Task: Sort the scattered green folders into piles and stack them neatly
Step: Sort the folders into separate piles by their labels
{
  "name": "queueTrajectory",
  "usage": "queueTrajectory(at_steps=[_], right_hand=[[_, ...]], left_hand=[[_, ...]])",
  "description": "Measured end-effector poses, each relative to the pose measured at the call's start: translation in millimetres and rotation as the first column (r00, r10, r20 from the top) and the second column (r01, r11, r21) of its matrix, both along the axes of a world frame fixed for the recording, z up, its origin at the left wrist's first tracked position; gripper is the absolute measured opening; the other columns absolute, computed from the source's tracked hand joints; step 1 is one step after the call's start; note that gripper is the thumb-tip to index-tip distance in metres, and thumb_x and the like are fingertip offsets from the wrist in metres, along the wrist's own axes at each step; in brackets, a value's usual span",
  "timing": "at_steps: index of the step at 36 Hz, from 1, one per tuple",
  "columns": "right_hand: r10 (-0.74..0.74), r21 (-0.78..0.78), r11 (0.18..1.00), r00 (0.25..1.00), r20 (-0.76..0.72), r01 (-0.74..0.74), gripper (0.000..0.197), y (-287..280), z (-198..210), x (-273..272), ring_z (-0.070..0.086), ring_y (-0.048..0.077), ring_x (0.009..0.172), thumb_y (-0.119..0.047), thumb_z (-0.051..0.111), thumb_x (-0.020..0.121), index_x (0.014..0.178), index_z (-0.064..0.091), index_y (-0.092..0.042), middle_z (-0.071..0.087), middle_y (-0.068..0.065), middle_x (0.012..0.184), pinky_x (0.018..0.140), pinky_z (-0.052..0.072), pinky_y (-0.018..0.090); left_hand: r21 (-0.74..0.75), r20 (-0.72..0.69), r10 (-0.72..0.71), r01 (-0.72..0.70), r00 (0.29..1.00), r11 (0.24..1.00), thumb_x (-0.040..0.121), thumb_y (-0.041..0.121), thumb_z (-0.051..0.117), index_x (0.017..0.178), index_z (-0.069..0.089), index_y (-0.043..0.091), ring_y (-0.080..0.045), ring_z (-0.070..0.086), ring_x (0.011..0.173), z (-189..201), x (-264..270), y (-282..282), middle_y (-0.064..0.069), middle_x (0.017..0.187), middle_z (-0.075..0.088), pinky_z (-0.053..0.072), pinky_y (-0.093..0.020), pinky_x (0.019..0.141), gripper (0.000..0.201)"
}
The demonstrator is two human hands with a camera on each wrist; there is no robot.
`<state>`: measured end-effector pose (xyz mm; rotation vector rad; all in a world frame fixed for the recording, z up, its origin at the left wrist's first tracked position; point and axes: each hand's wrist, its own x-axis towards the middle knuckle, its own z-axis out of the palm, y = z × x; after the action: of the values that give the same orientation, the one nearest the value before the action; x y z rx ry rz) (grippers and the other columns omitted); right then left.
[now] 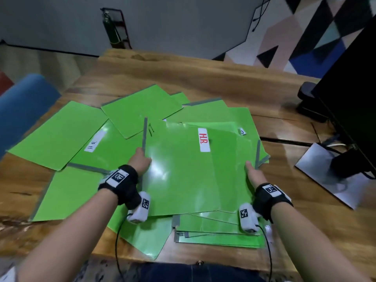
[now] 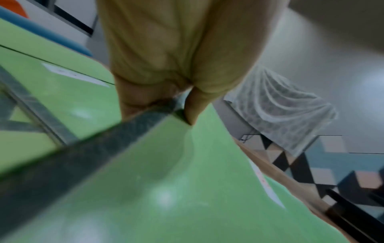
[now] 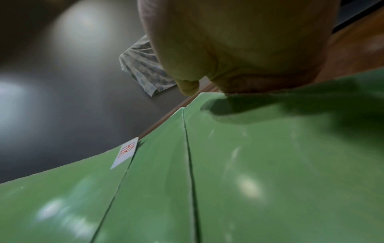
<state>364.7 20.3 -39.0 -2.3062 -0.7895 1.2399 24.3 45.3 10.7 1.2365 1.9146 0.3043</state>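
Reaching forward with both forearms over the near edge of the wooden table (image 1: 213, 78); left hand (image 1: 140, 160) pinching the grey-taped left edge of the top green folder (image 1: 187, 171), thumb on the green face and fingers curled beneath the tape, plainly so in the left wrist view; right hand (image 1: 254, 175) clasping the same folder's right edge, thumb lying on top, fingers tucked under and out of sight; both wrists wearing black bands with square coded tags and white camera units hanging below.

Showing a white label with red "H.R." (image 1: 204, 139) on the held folder; showing a second label, handwritten "H R" in dark ink (image 1: 94, 141), on a folder further left; partly hiding another small label near the right corner, not readable.

Holding the top folder above a small pile (image 1: 215, 231) at the near edge, the rest of the folders (image 1: 61, 135) lying fanned and overlapping across the table's middle and left; leaving bare wood beyond the folders and to the right, up to the monitor stand (image 1: 329, 171); blue chair (image 1: 22, 106) standing just beside the left edge.
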Motion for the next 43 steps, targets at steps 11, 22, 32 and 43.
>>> queueTrajectory(at_steps=[11, 22, 32, 43], right_hand=[[0.027, 0.014, 1.000, 1.000, 0.005, -0.027, 0.074, 2, -10, 2, 0.032, 0.033, 0.138, -0.054, 0.026, 0.098, 0.146, 0.024, 0.003, 0.027, 0.020, 0.153, 0.111, 0.029, 0.044], [0.017, 0.039, 0.999, 0.994, -0.107, -0.013, 0.064, 5, -16, 7, 0.045, 0.030, 0.128, -0.050, 0.034, 0.098, 0.137, 0.040, 0.001, 0.046, 0.018, 0.140, 0.104, 0.033, 0.037], [0.056, 0.044, 0.998, 0.997, -0.052, -0.054, 0.070, 14, -28, 17, 0.053, 0.028, 0.106, -0.027, 0.073, 0.081, 0.135, 0.033, -0.005, 0.054, 0.014, 0.125, 0.091, 0.042, 0.036], [0.140, -0.015, 0.990, 0.989, 0.046, -0.139, 0.075, 15, -33, 13, 0.051, 0.033, 0.113, -0.030, 0.075, 0.079, 0.136, 0.031, -0.007, 0.053, 0.015, 0.123, 0.098, 0.042, 0.045]], left_hand=[[-0.021, 0.058, 0.009, -0.007, 0.998, 1.000, 0.095, 0.003, 0.046, 0.138, 0.030, 0.007, -0.028, 0.058, 0.090, -22, 43, 11, -0.016, 0.115, 0.053, 0.046, -0.027, 0.069, 0.046], [-0.015, -0.071, -0.080, 0.079, 0.994, 0.997, 0.090, 0.015, 0.053, 0.141, 0.032, 0.015, -0.032, 0.042, 0.124, -38, 107, -6, -0.010, 0.141, 0.035, 0.041, -0.042, 0.103, 0.056], [-0.257, 0.058, -0.027, 0.041, 0.998, 0.966, 0.091, 0.046, 0.047, 0.150, -0.005, 0.009, -0.036, 0.016, 0.142, -38, 125, -27, -0.014, 0.158, 0.003, 0.023, -0.050, 0.114, 0.087], [-0.054, -0.422, -0.148, 0.138, 0.894, 0.989, 0.085, 0.044, 0.058, 0.146, 0.024, 0.014, -0.033, 0.021, 0.141, -40, 21, 10, -0.013, 0.154, 0.020, 0.026, -0.055, 0.110, 0.076]])
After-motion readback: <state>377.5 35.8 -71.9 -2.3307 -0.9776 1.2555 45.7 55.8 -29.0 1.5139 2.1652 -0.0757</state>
